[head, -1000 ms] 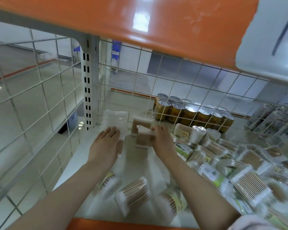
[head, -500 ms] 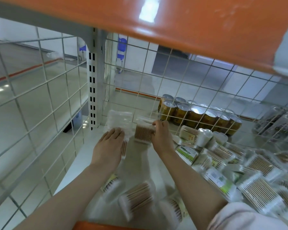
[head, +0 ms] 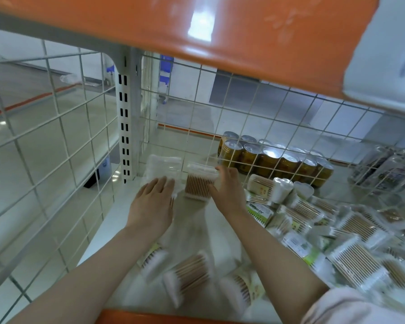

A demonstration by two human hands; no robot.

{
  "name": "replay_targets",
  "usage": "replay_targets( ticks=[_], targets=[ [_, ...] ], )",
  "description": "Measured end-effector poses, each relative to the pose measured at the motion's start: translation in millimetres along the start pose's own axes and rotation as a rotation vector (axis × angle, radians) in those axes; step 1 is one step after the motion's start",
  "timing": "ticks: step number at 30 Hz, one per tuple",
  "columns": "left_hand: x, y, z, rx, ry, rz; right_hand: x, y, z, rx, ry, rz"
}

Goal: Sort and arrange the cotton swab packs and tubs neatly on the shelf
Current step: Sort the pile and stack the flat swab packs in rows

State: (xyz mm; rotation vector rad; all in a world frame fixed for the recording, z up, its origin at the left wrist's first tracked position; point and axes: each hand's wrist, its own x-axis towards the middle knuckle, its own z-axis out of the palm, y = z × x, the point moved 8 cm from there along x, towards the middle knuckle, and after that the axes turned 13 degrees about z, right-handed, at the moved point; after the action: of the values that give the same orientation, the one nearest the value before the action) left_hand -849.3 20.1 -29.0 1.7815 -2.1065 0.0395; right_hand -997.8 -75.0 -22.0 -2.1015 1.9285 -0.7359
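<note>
Lying loose nearest the front edge of the shelf (head: 98,232) were several blurred swab packs (head: 189,274), apparently waiting to be sorted, and a larger jumbled heap of packs and tubs (head: 351,232) covered the right side. Past these, both forearms reached inward. The left hand (head: 153,204) lay flat with straight fingers on a pale pack (head: 161,166) in the back left corner, probably steadying it so the row stayed square against the mesh wall (head: 56,127). Just beside it, the right hand (head: 227,190) curled around the right side of a clear box of wooden swabs (head: 199,183), seemingly pressing it up against the pale pack to begin a tidy line from the corner outward. Farther back, beyond the rear wire grid (head: 267,118), a row of cans (head: 274,160) stood on the neighbouring shelf.
</note>
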Motion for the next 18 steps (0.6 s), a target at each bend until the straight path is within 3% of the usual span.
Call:
replay_targets(
  ticks=[10, 18],
  targets=[
    [3, 46, -11, -0.107, 0.113, 0.152, -16, 39, -47, 0.061, 0.049, 0.067],
    [0, 97, -1, -0.134, 0.018, 0.228, -43, 81, -84, 0.026, 0.081, 0.141]
  ],
)
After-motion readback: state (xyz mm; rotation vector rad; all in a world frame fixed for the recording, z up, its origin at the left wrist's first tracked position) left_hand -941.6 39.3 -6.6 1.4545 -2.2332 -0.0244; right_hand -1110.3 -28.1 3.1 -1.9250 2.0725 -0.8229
